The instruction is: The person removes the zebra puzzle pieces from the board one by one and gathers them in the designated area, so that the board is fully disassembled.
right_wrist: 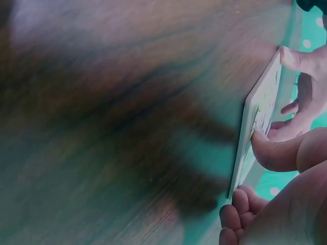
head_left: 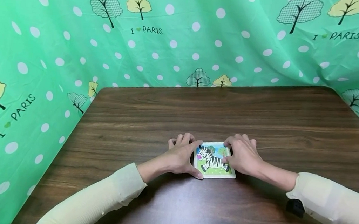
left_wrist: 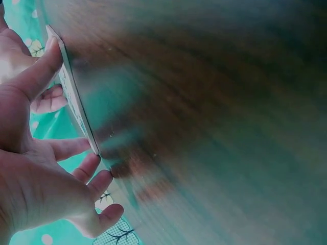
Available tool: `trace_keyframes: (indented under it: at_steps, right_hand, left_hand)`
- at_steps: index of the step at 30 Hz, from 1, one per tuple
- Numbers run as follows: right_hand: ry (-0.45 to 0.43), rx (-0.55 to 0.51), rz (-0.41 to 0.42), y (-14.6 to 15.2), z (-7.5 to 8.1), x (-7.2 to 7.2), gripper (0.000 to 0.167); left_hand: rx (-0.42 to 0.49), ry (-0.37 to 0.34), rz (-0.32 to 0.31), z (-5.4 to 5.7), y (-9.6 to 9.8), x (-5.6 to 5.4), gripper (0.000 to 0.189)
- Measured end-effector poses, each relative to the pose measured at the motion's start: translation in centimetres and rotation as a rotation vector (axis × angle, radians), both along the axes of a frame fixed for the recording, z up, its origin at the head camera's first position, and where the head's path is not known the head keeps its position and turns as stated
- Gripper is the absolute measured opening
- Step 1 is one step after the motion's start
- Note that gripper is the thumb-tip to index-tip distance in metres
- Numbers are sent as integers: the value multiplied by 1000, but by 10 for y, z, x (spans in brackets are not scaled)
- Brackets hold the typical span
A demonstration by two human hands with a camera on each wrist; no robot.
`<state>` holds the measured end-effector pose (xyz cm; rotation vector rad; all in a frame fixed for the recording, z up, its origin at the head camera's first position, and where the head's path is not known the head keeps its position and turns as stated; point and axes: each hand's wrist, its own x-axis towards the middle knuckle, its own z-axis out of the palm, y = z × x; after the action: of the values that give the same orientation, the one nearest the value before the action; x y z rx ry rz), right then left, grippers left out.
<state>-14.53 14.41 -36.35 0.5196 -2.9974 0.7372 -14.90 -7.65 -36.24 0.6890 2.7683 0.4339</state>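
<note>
A square zebra jigsaw puzzle (head_left: 212, 161) in a white frame lies flat on the brown table. My left hand (head_left: 180, 156) grips its left side, the thumb at the near corner and the index finger at the far corner. On the other side my right hand (head_left: 244, 154) holds the far right corner. Its thumb (right_wrist: 276, 153) presses on the picture near the right edge, and the remaining fingers curl beside the frame. From the left wrist the puzzle's pale edge (left_wrist: 76, 97) shows almost side-on between thumb and fingers.
The dark wood-grain table (head_left: 154, 113) stretches around the puzzle. A green curtain (head_left: 179, 27) with white dots and trees hangs along its back and sides. Cream sleeves (head_left: 106, 194) cover both forearms, and a black item (head_left: 295, 207) sits under the right cuff.
</note>
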Motion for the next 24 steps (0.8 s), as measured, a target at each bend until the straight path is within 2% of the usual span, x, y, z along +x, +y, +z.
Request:
trace_keyframes:
  at_steps: [6, 14, 19, 24]
  right_hand:
    - [-73, -18, -28, 0, 0, -3, 44]
    - [-119, -42, -31, -2, 3, -7, 44]
    - [-131, -90, 3, 0, 2, -9, 44]
    - [-123, -140, 92, 6, 0, -12, 44]
  left_hand:
    - [-6, -12, 5, 2, 0, 0, 106]
    - [-8, -7, 9, 2, 0, -1, 107]
    - [-12, -12, 11, 2, 0, -1, 107]
    - [-14, -11, 8, 1, 0, -1, 108]
